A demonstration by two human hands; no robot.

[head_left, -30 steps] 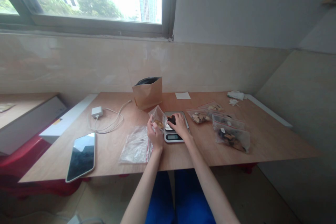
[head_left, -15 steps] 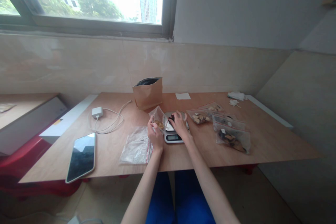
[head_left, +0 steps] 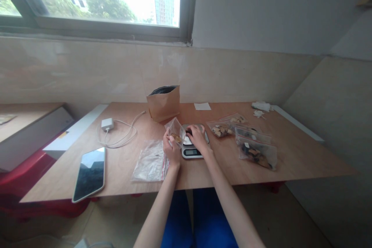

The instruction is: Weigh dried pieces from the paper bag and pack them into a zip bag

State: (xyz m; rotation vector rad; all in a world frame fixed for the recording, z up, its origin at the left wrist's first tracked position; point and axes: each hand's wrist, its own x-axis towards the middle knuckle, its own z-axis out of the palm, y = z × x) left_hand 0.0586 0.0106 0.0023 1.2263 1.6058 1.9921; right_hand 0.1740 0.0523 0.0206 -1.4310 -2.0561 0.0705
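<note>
My left hand is closed on a small clear plastic bag, its mouth gaping toward the right. Yellowish-brown dried pieces lie inside that bag. Over the plate of a white kitchen scale, my right hand has its fingers closed around dark dried pieces, too small to name more exactly. The scale's display is lit, but its digits are unreadable. Beside my left wrist lies a stack of flat clear zip bags.
Behind my hands stands an open brown paper pouch. Filled zip bags with dried slices lie to the right. A tablet and a white charger with its cable are at the left. A white paper lies near the wall.
My right hand has shifted slightly left toward the bag's mouth, its fingers drawn closer together around the dark pieces. My left hand and the bag have hardly moved.
</note>
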